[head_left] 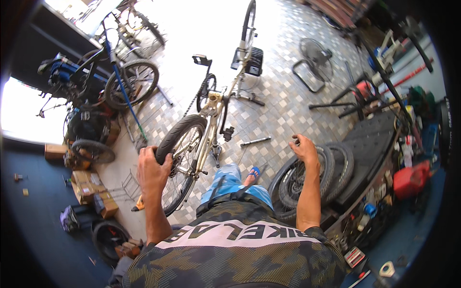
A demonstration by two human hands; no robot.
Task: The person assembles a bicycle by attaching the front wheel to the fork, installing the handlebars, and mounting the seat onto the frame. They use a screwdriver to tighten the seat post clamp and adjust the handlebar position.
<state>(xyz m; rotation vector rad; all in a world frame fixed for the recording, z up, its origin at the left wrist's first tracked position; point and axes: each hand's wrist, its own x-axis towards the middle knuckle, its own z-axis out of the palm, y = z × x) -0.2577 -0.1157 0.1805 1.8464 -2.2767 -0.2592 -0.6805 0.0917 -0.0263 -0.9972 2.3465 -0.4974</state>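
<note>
A cream bicycle stands in front of me, its near wheel beside my left leg. My left hand is closed over the black tyre of that wheel, with the thumb on the side nearer the frame. Out to the right, my right hand hangs in the air with its fingers loosely bent and a little apart. Nothing plainly shows in it; a dark patch at the fingertips is too small to make out. A crank with a black pedal sticks out beside the frame.
A short metal bar lies on the tiled floor ahead. Loose wheels with tyres lie at my right, next to a black ramp-like board. A fan stands far right. More bicycles and cardboard boxes fill the left side.
</note>
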